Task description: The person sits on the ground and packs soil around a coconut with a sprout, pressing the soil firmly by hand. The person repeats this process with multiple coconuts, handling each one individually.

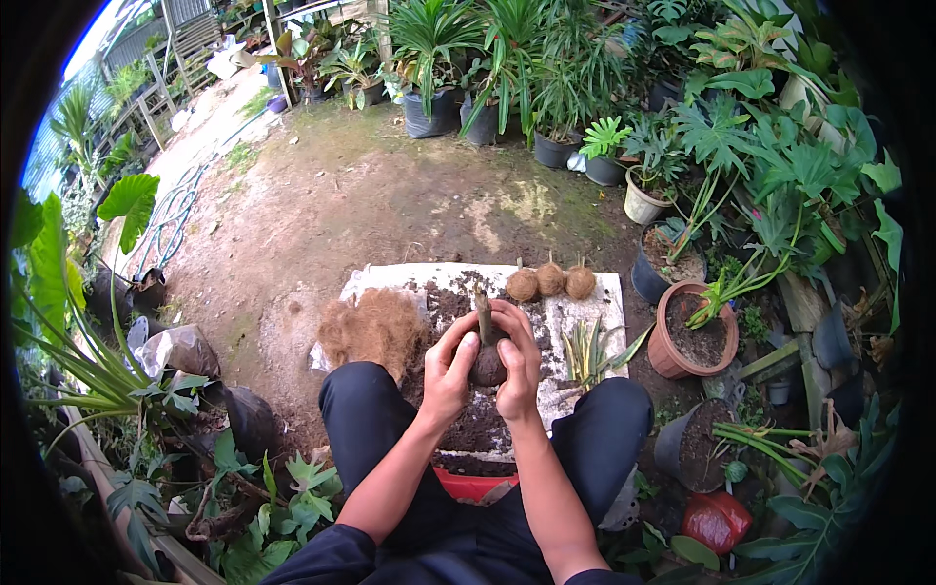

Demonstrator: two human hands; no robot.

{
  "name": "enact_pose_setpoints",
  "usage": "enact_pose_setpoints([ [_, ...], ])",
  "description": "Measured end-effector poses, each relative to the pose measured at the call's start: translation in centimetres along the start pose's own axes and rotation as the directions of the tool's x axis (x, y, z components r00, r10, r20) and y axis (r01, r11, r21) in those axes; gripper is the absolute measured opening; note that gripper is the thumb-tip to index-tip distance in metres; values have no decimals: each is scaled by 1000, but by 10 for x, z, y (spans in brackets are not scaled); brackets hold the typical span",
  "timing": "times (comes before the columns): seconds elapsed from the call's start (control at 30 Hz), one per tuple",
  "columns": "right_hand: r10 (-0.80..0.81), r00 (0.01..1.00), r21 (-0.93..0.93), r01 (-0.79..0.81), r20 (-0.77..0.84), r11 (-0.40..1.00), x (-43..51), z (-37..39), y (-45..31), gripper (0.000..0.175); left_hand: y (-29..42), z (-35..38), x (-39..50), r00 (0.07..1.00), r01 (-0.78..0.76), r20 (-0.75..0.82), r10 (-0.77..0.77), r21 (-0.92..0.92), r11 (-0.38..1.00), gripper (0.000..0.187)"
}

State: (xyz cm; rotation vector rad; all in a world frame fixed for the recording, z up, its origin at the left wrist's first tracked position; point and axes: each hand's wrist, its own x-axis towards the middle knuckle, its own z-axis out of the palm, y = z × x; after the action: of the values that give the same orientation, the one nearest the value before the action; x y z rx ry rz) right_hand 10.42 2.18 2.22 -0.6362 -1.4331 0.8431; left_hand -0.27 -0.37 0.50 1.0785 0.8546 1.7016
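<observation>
Between my knees, my left hand (451,369) and my right hand (518,358) are cupped around a dark ball of soil (488,367). A plant cutting (483,318) with a cut top stands upright out of the ball. Beneath lies a white sheet (387,276) strewn with loose dark soil (468,431). A heap of brown coconut fiber (374,329) covers its left side. Three fiber-wrapped balls (550,280) with short stems sit in a row at its far right edge. Several striped, pointed leaf cuttings (583,355) lie on the right of the sheet.
A red plastic container (472,486) is between my legs. On the right stand a terracotta-coloured pot (692,330), a black pot (643,270) and a red plastic bag (716,522). Potted plants (431,110) line the far side. A coiled hose (167,219) lies on the ground to the left.
</observation>
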Motion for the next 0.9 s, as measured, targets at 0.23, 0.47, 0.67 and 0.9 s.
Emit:
enact_pose_setpoints([
  [0.23,339,933,397,-267,-121,878,-1,3,12,46,8,0,7,955,280,217,-204,-418,864,45],
  [0.47,282,959,265,-278,20,923,-6,9,0,42,-12,-1,5,979,171,-33,-201,-403,899,36],
  [0.67,21,992,-104,-7,126,995,-5,11,1,36,-26,-16,6,945,147,-185,-271,-499,854,41],
  [0.9,-4,994,-72,12,111,997,-8,19,0,36,-15,-12,6,947,116,-214,-241,-473,874,36],
])
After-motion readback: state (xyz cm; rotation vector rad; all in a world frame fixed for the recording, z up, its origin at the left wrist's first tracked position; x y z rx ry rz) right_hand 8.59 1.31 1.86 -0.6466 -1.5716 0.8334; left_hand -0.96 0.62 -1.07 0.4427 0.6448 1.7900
